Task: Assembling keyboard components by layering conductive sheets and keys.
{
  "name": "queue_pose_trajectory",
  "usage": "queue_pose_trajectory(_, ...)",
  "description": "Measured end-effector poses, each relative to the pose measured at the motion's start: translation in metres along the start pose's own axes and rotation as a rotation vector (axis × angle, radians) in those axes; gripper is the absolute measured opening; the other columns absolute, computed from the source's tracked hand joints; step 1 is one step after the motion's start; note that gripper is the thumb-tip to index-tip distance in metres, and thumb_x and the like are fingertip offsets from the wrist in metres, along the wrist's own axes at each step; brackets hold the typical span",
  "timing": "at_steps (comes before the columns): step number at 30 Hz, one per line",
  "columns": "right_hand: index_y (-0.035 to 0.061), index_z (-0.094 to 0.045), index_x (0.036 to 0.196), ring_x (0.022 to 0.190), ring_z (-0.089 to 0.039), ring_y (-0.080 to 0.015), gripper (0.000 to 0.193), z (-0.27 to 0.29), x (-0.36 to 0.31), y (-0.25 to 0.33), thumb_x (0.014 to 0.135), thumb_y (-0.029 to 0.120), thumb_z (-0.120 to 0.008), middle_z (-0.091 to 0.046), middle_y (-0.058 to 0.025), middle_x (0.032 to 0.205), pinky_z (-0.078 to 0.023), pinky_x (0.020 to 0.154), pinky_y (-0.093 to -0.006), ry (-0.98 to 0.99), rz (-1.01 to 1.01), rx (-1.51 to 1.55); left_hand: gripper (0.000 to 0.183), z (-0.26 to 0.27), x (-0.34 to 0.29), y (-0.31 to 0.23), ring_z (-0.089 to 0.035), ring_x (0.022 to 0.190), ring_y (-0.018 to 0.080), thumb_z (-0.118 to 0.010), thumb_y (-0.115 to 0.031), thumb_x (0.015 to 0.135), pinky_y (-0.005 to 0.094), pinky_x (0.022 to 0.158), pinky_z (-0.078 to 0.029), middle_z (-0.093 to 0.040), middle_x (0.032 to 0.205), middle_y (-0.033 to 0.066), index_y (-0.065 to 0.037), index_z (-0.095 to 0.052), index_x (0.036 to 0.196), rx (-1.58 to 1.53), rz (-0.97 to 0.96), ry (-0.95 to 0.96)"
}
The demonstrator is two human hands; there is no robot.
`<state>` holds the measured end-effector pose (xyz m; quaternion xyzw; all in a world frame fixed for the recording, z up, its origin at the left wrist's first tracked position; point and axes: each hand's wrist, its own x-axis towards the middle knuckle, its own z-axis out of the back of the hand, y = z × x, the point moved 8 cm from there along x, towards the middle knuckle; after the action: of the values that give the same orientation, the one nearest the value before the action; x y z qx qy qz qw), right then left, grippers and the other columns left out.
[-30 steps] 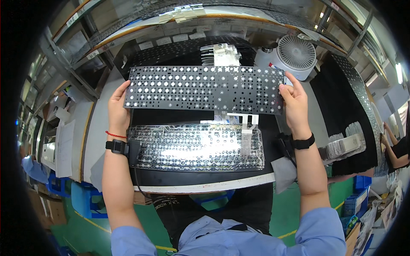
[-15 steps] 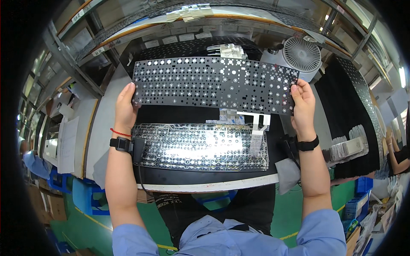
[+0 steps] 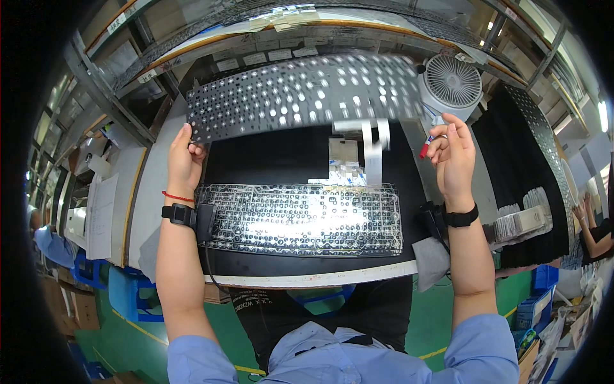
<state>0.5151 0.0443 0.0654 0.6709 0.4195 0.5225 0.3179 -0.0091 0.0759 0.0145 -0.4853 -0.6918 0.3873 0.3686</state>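
A black perforated keyboard sheet [image 3: 300,93] with rows of round light spots is raised over the far part of the table. It is blurred, and its right end sits higher than its left. My left hand [image 3: 184,157] pinches its lower left corner. My right hand [image 3: 455,150] is apart from the sheet, fingers loosely spread. A red-ended marker [image 3: 425,148] is by its fingertips; whether they touch it I cannot tell. Nearer me lies a shiny clear keyboard circuit film [image 3: 300,221] with a dense printed pattern. A white strip [image 3: 373,157] runs from its far edge toward the raised sheet.
A white fan [image 3: 453,82] stands at the back right. Stacked black sheets [image 3: 521,173] and a bundle of pale strips [image 3: 523,219] are on the right. A dark block with a cable [image 3: 206,223] sits beside the film's left end. Shelving [image 3: 288,29] spans the back.
My right hand has let go of the black sheet. The sheet's right end has swung up and away, uncovering the marker and more of the white strip. My left hand keeps its hold.
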Motion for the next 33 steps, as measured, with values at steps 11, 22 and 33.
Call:
queue_pose_trajectory(11, 0.0034, -0.060, 0.105, 0.065, -0.054, -0.0057, 0.026, -0.028, -0.013, -0.046, 0.089, 0.021, -0.070, -0.062, 0.0006, 0.081, -0.044, 0.061, -0.0195, 0.418, -0.304, -0.563, 0.038, 0.008, 0.001, -0.002, -0.054, 0.089, 0.0107, -0.049, -0.025, 0.102, 0.0237, 0.077, -0.045, -0.059, 0.109, 0.0032, -0.006, -0.047, 0.135, 0.121, -0.042, -0.077)
queue_pose_trajectory(22, -0.0005, -0.060, 0.109, 0.070, -0.051, -0.0134, 0.042, -0.050, -0.043, -0.064, 0.072, 0.002, -0.078, -0.054, -0.0026, 0.076, -0.045, 0.068, -0.0286, 0.806, -0.378, -0.847, 0.031, -0.004, -0.002, 0.006, -0.056, 0.080, 0.0068, -0.050, -0.024, 0.101, 0.0202, 0.071, -0.045, -0.063, 0.097, 0.0001, -0.005, -0.055, 0.125, 0.194, 0.009, -0.003)
queue_pose_trajectory(33, -0.0019, -0.062, 0.094, 0.070, -0.054, -0.0112, 0.011, -0.042, -0.021, -0.040, 0.092, 0.008, -0.058, -0.059, -0.0045, 0.074, -0.045, 0.066, -0.0270, 0.513, -0.183, -0.816, 0.039, -0.002, -0.002, 0.014, -0.058, 0.084, 0.0095, -0.046, -0.036, 0.102, 0.0234, 0.075, -0.046, -0.065, 0.104, 0.0034, -0.004, -0.058, 0.121, 0.417, 0.124, -0.023)
